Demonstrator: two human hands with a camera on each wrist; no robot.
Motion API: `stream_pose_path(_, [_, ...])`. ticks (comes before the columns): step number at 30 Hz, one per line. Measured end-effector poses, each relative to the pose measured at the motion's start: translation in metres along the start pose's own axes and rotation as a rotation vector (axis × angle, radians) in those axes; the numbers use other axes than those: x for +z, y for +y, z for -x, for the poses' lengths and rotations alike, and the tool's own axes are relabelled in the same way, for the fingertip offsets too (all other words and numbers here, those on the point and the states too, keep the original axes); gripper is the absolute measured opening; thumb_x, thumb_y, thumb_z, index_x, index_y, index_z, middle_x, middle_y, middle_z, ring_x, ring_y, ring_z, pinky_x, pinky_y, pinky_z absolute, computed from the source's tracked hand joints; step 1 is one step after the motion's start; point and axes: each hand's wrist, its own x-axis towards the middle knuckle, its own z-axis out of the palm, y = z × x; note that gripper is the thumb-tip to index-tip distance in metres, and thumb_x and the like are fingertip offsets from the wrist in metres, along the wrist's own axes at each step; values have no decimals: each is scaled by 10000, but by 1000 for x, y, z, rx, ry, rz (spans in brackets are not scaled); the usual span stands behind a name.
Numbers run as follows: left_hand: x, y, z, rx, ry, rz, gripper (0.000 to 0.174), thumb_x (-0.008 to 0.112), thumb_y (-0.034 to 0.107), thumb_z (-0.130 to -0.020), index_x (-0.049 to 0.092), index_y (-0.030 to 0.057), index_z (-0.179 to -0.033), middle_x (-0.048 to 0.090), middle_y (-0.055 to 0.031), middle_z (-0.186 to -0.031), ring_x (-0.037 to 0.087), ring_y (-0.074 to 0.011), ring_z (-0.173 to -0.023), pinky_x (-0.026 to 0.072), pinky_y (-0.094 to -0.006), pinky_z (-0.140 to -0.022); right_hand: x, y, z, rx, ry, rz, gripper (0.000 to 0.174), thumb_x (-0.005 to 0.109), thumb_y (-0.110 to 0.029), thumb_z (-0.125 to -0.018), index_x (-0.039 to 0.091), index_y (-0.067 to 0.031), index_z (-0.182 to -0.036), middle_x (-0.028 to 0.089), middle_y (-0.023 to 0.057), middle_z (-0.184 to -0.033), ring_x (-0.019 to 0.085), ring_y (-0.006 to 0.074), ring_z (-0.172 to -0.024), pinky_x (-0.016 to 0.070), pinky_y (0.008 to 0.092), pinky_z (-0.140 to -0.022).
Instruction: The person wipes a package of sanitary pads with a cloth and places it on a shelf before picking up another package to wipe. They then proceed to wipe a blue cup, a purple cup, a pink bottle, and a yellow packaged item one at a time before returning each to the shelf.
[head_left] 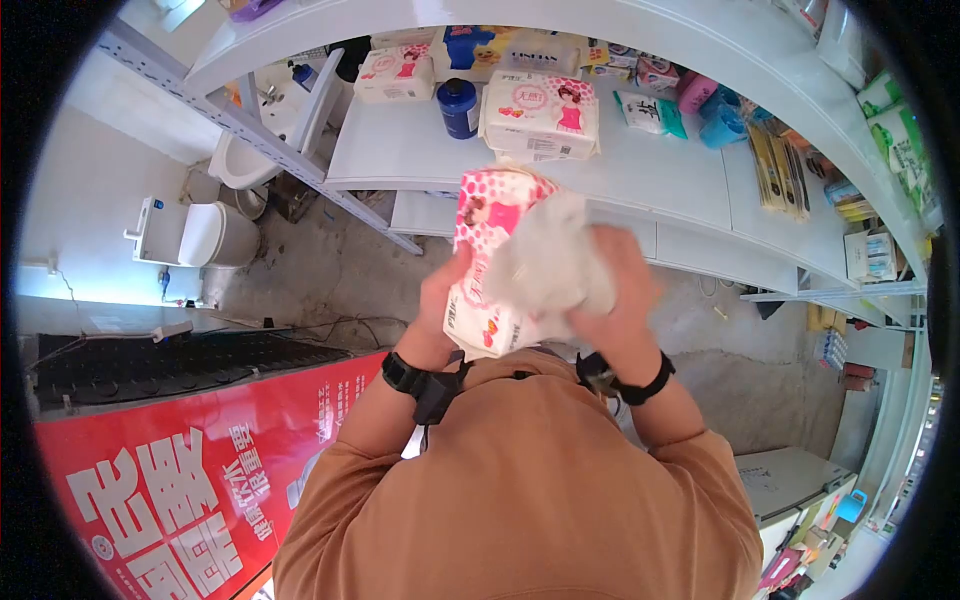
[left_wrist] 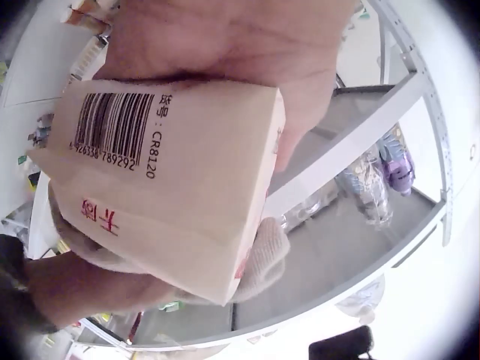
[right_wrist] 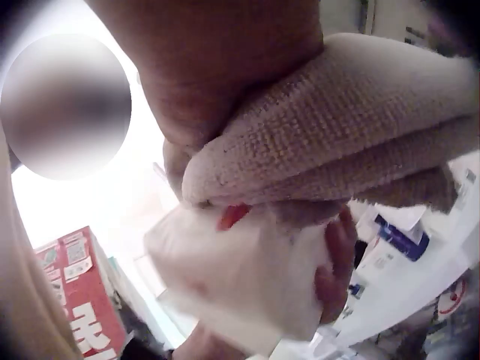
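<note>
A pink-and-white wrapped pack [head_left: 485,215] printed with a cartoon girl is held in front of the chest, tilted. My left hand [head_left: 440,300] grips its left side, and in the left wrist view the barcode end of the pack [left_wrist: 165,180] faces the camera. My right hand [head_left: 628,290], blurred in the head view, holds a pale cloth [head_left: 555,255] over the pack's right part. In the right wrist view the ribbed cloth [right_wrist: 337,120] is bunched under that hand and lies against the pack [right_wrist: 232,277]. The cloth hides part of the printed face.
Ahead is a white shelf [head_left: 400,150] bearing similar packs [head_left: 540,110], a dark blue bottle [head_left: 458,108], a blue cup [head_left: 722,125] and brushes [head_left: 775,170]. A shelf board [head_left: 480,12] spans above it. At left are a toilet [head_left: 215,235] and a red printed panel [head_left: 220,470].
</note>
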Motion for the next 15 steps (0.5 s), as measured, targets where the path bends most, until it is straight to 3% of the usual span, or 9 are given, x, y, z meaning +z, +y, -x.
stream_pose_path(2, [9, 3, -1, 2, -24, 175, 664, 442, 456, -972, 330, -3, -1439, 453, -201, -1417, 500, -341, -1261, 397, -461, -1067, -2, -14, 5, -425, -269, 120, 521, 734, -175, -639, 631, -40, -1131, 620, 155, -1044, 592, 363, -953, 473, 455, -850])
stream_pose_path(6, [-10, 3, 2, 13, 88, 91, 647, 439, 451, -975, 340, 8, -1435, 485, -201, -1388, 510, -342, -1250, 400, -465, -1065, -1, -12, 5, -471, -321, 101, 576, 728, -110, -598, 612, -26, -1155, 617, 159, -1053, 588, 387, -948, 478, 452, -860])
stream_pose_path(8, [-21, 1, 9, -10, 114, -54, 636, 449, 437, -975, 341, 12, -1436, 498, -202, -1375, 515, -344, -1245, 409, -459, -1060, 0, 4, -2, -120, -128, -102, 588, 736, -120, -626, 591, -20, -1188, 623, 144, -1077, 610, 334, -972, 477, 416, -882])
stream_pose_path(9, [-22, 2, 10, 8, 73, -74, 631, 450, 423, -980, 332, 7, -1439, 484, -197, -1390, 519, -338, -1243, 421, -458, -1052, 2, 7, -7, -118, -127, -101, 588, 736, -120, -626, 591, -20, -1188, 623, 144, -1077, 610, 334, -972, 477, 416, -882])
stream_pose_path(11, [-19, 4, 11, 19, 45, 2, 630, 451, 423, -980, 330, 10, -1441, 479, -192, -1396, 522, -332, -1241, 424, -460, -1049, 3, 7, -18, 258, 130, -238, 575, 741, -130, -663, 568, 1, -1196, 626, 143, -1104, 611, 262, -1013, 468, 371, -903])
stream_pose_path(15, [-20, 8, 8, 56, -65, 170, 606, 433, 409, -995, 314, 37, -1458, 457, -173, -1421, 522, -309, -1245, 439, -451, -1035, 8, 8, 3, 93, 126, -173, 552, 745, -150, -686, 562, 17, -1179, 627, 135, -1108, 589, 207, -1039, 459, 344, -912])
